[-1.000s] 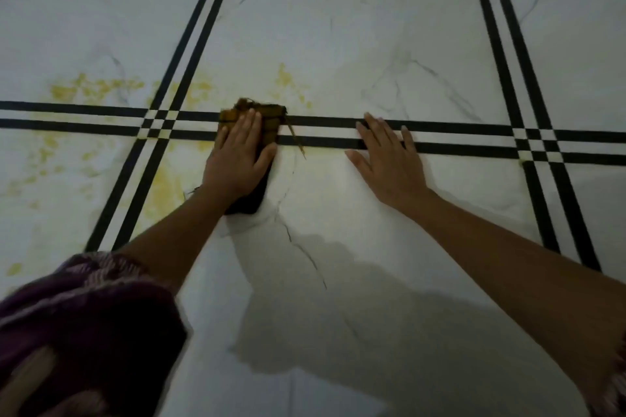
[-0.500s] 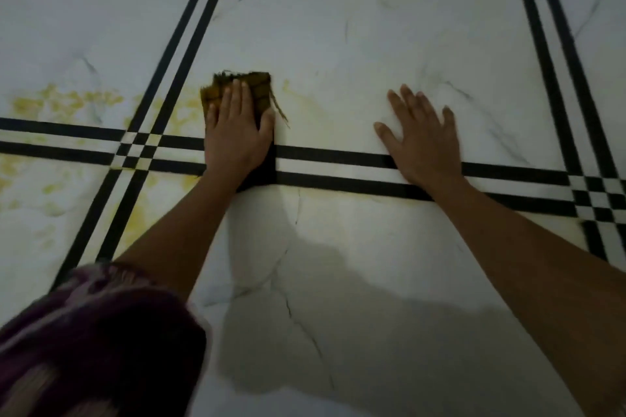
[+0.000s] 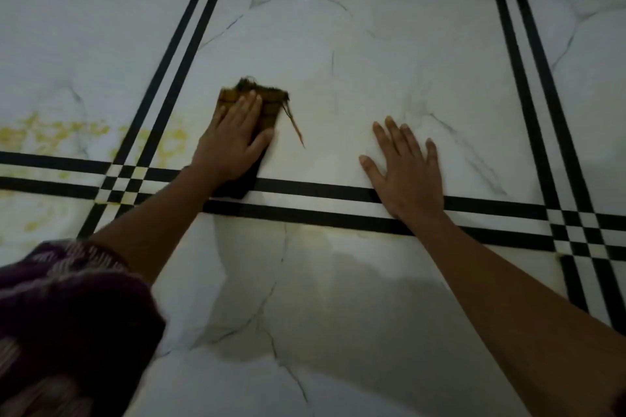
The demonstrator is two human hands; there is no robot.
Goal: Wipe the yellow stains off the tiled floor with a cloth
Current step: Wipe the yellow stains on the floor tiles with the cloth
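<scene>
Left hand (image 3: 233, 142): palm down, fingers together and extended forward, thumb out to the right, arm stretched ahead. Right hand (image 3: 406, 169): flat, palm down, fingers slightly spread, holding nothing. Both forearms bare; patterned sleeve (image 3: 67, 308) on left upper arm.

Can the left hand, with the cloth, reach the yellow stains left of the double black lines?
Probably yes: the left hand presses the cloth flat beside those yellow stains, and only bare floor lies between.
</scene>
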